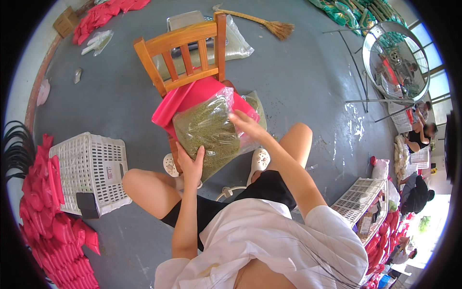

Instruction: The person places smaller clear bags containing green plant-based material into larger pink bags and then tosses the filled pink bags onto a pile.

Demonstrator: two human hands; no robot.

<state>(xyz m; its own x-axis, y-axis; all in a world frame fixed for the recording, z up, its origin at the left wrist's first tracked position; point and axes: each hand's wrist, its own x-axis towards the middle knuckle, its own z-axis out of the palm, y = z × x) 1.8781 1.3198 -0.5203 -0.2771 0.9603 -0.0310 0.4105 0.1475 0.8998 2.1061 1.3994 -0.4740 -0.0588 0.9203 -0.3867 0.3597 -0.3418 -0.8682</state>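
Note:
A clear plastic bag [207,126] filled with fine green-brown plant material leans tilted in front of me. My left hand [190,160] holds its lower left side, with the thumb lying on the film. My right hand [247,124] touches the loose plastic along the upper right side; whether its fingers grip the film is hard to see. Behind the bag, pink plastic bags [202,88] lie on the seat of a wooden chair [191,74]. Another clear bag [257,103] of similar contents shows partly behind, at the right.
A white plastic crate [77,169] stands at my left beside piled pink packets [68,249]. Beyond the chair lie a large filled clear bag [236,47] and a straw broom [278,29]. At right are a big floor fan [395,59], another crate [355,198] and several people.

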